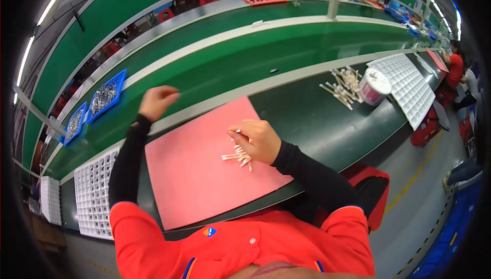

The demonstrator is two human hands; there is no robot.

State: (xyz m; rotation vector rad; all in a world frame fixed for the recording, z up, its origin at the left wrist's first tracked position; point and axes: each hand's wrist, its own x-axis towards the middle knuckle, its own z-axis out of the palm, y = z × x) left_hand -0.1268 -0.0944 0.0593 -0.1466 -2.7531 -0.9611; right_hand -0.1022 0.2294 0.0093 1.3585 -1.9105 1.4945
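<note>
Over the right part of a pink mat (197, 176), my right hand (260, 140) is closed in a pinch on a cotton swab (238, 131), whose white tip shows at the fingertips. Below that hand lies a small loose heap of cotton swabs (244, 160), partly covered by my fingers. My left hand (156, 104) is raised past the mat's far left corner, near the green conveyor belt. Its fingers are bent together, and whatever they may hold is too small or hidden to make out.
A pile of cotton swabs (341, 85) lies beside a round tub (375, 87) packed with more. White compartment trays (404, 82) sit at the right; another white tray (94, 192) with small dark parts is at the left. Blue baskets (106, 97) of parts stand across the belt (215, 69).
</note>
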